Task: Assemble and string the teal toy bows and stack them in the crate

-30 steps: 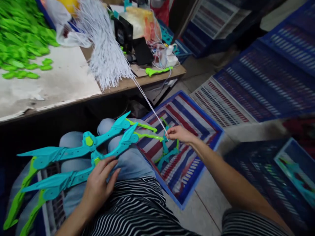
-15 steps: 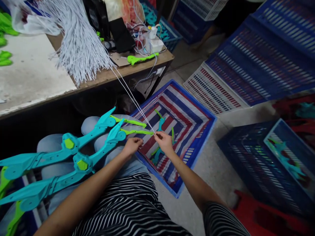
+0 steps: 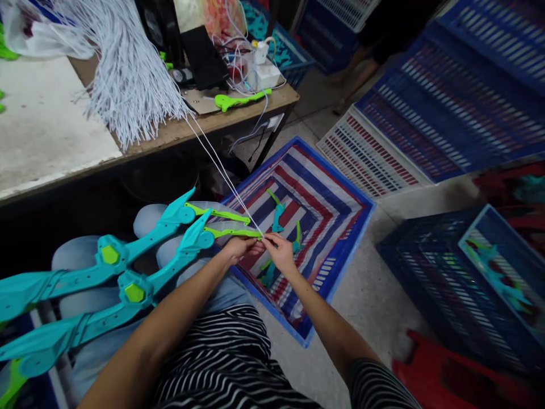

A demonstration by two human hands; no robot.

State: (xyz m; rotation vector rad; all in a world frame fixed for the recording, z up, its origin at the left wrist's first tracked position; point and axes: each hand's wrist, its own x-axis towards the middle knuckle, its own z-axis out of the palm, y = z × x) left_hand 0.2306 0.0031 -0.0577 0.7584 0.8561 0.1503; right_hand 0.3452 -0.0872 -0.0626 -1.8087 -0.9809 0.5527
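Two teal toy bows (image 3: 128, 272) with green tips lie across my lap. My left hand (image 3: 240, 248) pinches the green tip (image 3: 232, 232) of the nearer bow. My right hand (image 3: 279, 250) meets it there, fingers closed on the end of a white string (image 3: 221, 170). That string runs taut up to a thick bundle of white strings (image 3: 128, 85) hanging over the table edge.
A wooden table (image 3: 204, 128) at upper left carries a green part, cables and bags. A blue crate lined with striped sheet (image 3: 323, 227) beside my knee holds a few teal and green pieces. Stacked blue crates (image 3: 447, 113) fill the right; a red stool (image 3: 460, 380) stands at lower right.
My left hand left the bow's middle and moved to its green tip. My right hand drew the string end from over the crate to the tip, and both hands now meet.
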